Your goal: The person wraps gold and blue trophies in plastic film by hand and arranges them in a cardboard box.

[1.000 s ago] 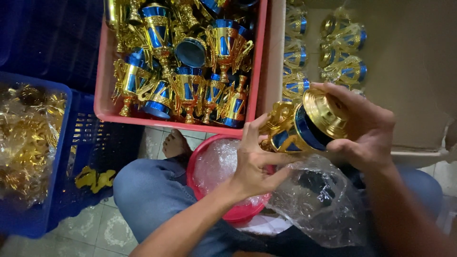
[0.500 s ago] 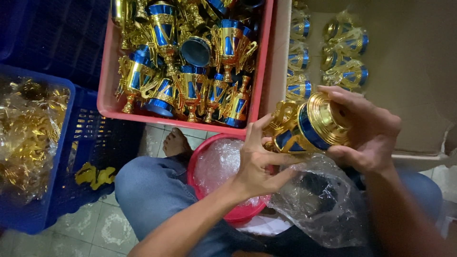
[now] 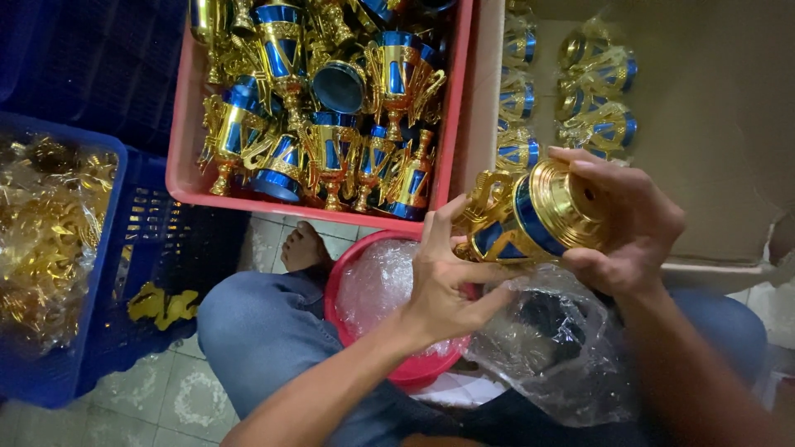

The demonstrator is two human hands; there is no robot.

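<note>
Both hands grip one gold-and-blue trophy cup (image 3: 530, 217) — right hand (image 3: 633, 228) curled round its base, left hand (image 3: 443, 277) fingers spread against its body — above a clear plastic bag (image 3: 551, 348).

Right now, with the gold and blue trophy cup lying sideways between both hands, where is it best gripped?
Probably by its round gold base, from the right: the right hand already wraps that end. The trophy cup lies on its side, and its ornate handles toward the left hand look thin, better just steadied with fingertips.
</note>
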